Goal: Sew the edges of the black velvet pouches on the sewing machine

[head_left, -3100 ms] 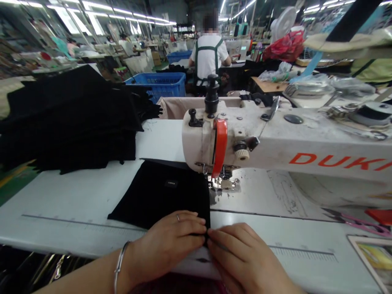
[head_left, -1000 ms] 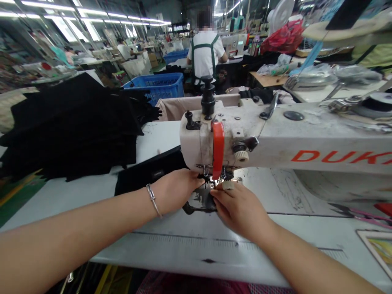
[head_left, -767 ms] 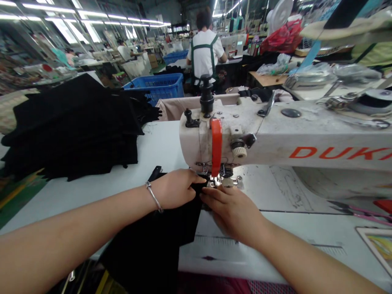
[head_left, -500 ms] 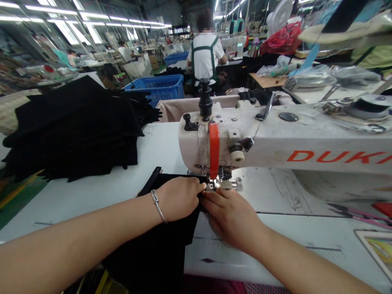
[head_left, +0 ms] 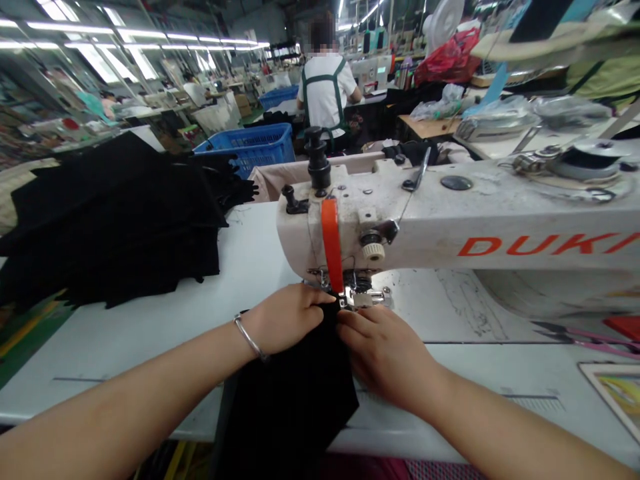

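Note:
A piece of black fabric [head_left: 300, 400] lies under my hands and hangs over the table's front edge. Its upper edge reaches the presser foot [head_left: 343, 301] of a white sewing machine [head_left: 430, 230] with an orange guard. My left hand [head_left: 287, 319], with a silver bracelet at the wrist, grips the fabric just left of the foot, thumb and forefinger close to it. On the right, the curled fingers of my right hand [head_left: 385, 340] hold the fabric's right edge just below the foot. Those fingertips are partly hidden.
A pile of black fabric pieces [head_left: 115, 220] covers the table's left side. Snips with pink handles [head_left: 590, 340] and a framed picture [head_left: 615, 393] lie at right. Behind stand a blue basket [head_left: 260, 143] and a person in a white shirt [head_left: 325, 90].
The fabric has turned: its lower part swung to the right and its far-left corner came down. My left hand turned with it, and both hands stay beside the presser foot.

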Available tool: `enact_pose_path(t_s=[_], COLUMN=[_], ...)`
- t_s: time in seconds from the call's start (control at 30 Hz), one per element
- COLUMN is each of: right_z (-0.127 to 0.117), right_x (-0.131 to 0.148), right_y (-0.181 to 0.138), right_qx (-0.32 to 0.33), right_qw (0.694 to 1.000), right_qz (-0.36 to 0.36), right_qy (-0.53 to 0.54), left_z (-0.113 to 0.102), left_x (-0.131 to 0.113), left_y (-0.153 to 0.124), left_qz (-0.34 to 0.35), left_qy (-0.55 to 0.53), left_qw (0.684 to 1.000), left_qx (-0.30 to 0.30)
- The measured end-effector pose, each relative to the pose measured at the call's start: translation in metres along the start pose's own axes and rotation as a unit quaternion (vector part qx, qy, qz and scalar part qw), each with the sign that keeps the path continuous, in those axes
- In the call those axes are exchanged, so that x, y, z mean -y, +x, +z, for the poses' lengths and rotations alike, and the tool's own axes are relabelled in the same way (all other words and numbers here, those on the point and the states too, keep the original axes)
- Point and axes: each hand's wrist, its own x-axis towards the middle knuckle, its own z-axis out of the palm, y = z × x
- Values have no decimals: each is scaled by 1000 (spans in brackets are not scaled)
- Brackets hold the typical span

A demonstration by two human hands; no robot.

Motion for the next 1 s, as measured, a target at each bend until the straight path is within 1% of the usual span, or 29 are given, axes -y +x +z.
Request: enact_pose_path(t_s=[0.03, 0.2, 0.33, 0.4, 0.43, 0.47, 0.5, 0.53, 0.57, 0.6, 0.63, 0.67, 0.7, 0.77, 0.83, 0.87, 0.9, 0.93, 0.97, 1.0], right_z=[0, 1, -2, -6, -8, -11, -12, -13, -13, -12, -9, -6, -2, 6, 13, 15, 16, 17, 16, 15], right_x=[0, -2, -3, 1, 4, 9, 14, 20, 26, 33, 40, 46, 52, 64, 74, 78, 82, 84, 87, 89], right_y=[-1, -1, 0, -4, -7, -12, -18, -23, -29, -34, -37, -39, -40, -38, -33, -30, -27, -24, -21, -19], right_qx=[1, 12, 13, 17, 24, 29, 31, 27, 16, 3, -13, -30, -47, -79, -119, -144, -174, -207, -230, -236], right_qw=[1000, 1000, 999, 999, 998, 998, 997, 995, 994, 991, 988, 984, 980, 967, 938, 914, 880, 835, 781, 722], right_qz=[0, 2, -5, 0, 7, 16, 26, 39, 54, 68, 83, 98, 114, 146, 192, 220, 249, 275, 297, 315], right_qy=[0, 13, 33, 47, 52, 59, 70, 83, 98, 115, 130, 144, 158, 196, 262, 309, 365, 430, 499, 569], left_z=[0, 14, 18, 16, 16, 17, 20, 24, 31, 39, 48, 56, 64, 72, 70, 66, 62, 57, 52, 49], left_x=[0, -7, -15, -15, -14, -10, -4, 3, 12, 21, 29, 35, 39, 43, 41, 41, 41, 43, 45, 47], left_y=[0, 4, 4, -9, -21, -36, -53, -73, -92, -111, -127, -139, -148, -154, -151, -148, -145, -144, -143, -144], left_qz=[-6, -13, -13, -8, -11, -22, -47, -94, -151, -202, -248, -276, -304, -345, -357, -352, -342, -333, -324, -315], left_qy=[1, 118, 136, 132, 129, 130, 134, 153, 175, 181, 164, 139, 103, -5, -152, -235, -314, -383, -434, -468], left_qw=[1000, 993, 990, 991, 991, 989, 983, 969, 945, 925, 917, 911, 905, 894, 868, 849, 828, 808, 792, 783], left_qx=[1, -5, -20, -28, -45, -74, -118, -171, -230, -266, -268, -275, -278, -284, -309, -317, -314, -301, -282, -261])
